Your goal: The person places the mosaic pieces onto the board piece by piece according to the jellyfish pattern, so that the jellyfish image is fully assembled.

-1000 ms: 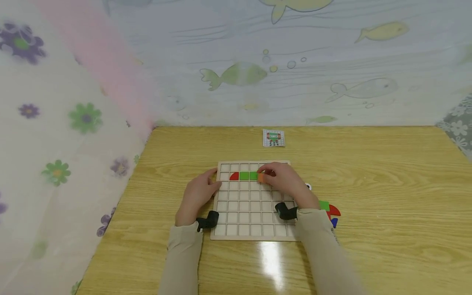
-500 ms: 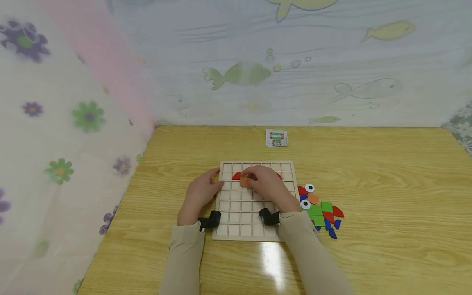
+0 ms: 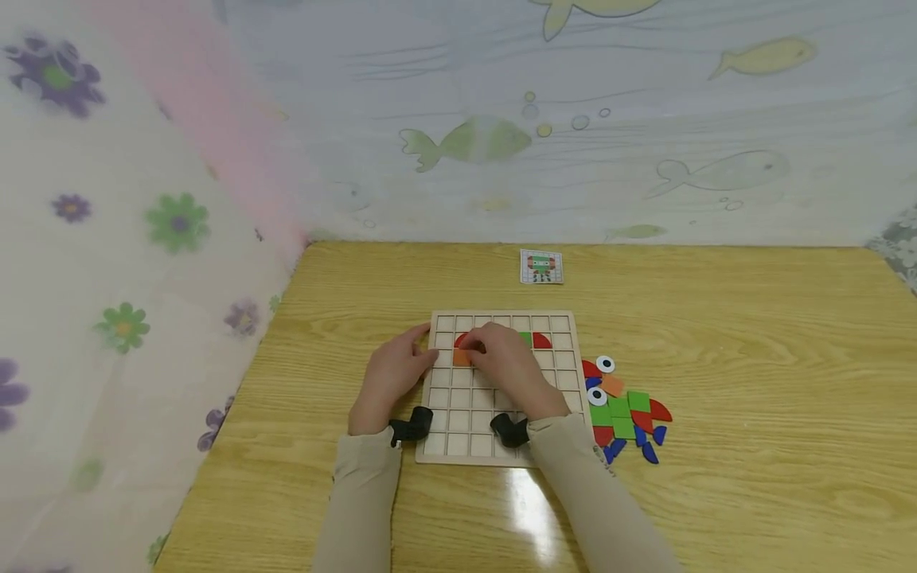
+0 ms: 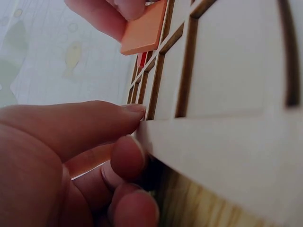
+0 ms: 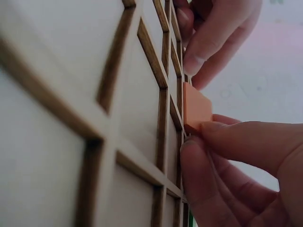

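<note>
My right hand (image 3: 505, 362) pinches an orange square tile (image 3: 462, 358) between thumb and fingers, low over the gridded wooden board (image 3: 458, 422). In the right wrist view the orange tile (image 5: 196, 109) is tilted against the grid; it is also in the left wrist view. My left hand (image 3: 390, 374) holds the board's left edge, its thumb on the rim and its other fingers curled beside it, as the left wrist view shows. A red quarter-round tile (image 3: 542, 341) and a green tile (image 3: 526, 339) lie in the upper row. The right hand hides that row's middle.
Right of the board lies a loose pile of green squares (image 3: 620, 418), red quarter-rounds (image 3: 661, 411), blue pieces (image 3: 649, 453), an orange square (image 3: 612, 386) and round eye pieces (image 3: 605, 364). A picture card (image 3: 541, 267) lies beyond the board on the wooden table (image 3: 752, 358).
My right hand has moved left across the board with the orange tile, from right of the green tiles to below the left red tile. The left hand has stayed at the board's edge.
</note>
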Available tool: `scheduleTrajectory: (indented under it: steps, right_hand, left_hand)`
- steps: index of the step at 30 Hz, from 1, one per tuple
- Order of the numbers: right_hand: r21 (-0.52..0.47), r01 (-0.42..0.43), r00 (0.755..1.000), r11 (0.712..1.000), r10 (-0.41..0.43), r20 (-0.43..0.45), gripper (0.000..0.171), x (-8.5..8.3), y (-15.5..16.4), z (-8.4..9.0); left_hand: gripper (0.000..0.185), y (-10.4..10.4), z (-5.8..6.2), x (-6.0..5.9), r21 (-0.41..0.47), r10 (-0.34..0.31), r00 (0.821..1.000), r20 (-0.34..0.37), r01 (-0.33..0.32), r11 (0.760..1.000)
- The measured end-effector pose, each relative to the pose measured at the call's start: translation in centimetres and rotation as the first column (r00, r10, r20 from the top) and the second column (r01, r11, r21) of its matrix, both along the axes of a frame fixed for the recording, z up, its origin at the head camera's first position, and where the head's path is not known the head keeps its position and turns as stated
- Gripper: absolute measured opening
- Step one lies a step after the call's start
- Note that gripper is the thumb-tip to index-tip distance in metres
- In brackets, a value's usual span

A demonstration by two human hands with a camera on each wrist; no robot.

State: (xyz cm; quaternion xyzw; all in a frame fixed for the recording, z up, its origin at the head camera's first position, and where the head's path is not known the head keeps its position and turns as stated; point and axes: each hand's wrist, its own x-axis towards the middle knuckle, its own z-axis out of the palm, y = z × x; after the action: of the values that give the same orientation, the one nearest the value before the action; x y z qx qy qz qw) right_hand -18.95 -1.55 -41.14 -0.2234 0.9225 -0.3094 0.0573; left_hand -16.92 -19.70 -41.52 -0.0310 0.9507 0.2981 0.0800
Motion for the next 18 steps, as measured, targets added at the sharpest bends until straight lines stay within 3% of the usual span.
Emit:
scheduleTrajectory:
  steps: [8,18]
  right_hand:
    - [0.025,-0.007,1.0,1.0,0.008,-0.017,0.009,0.2,-0.1,0.2]
    - [-0.066,0.007,0.999,0.998,-0.004,0.049,0.013,-0.1,1.1,0.1]
  left_hand:
    - [0.049,0.0,0.1,0.0,0.004,0.001,1.0,-0.012,-0.001,1.0]
    - [0.049,0.1,0.1,0.0,0.006,0.008,1.0,-0.007,-0.007,1.0]
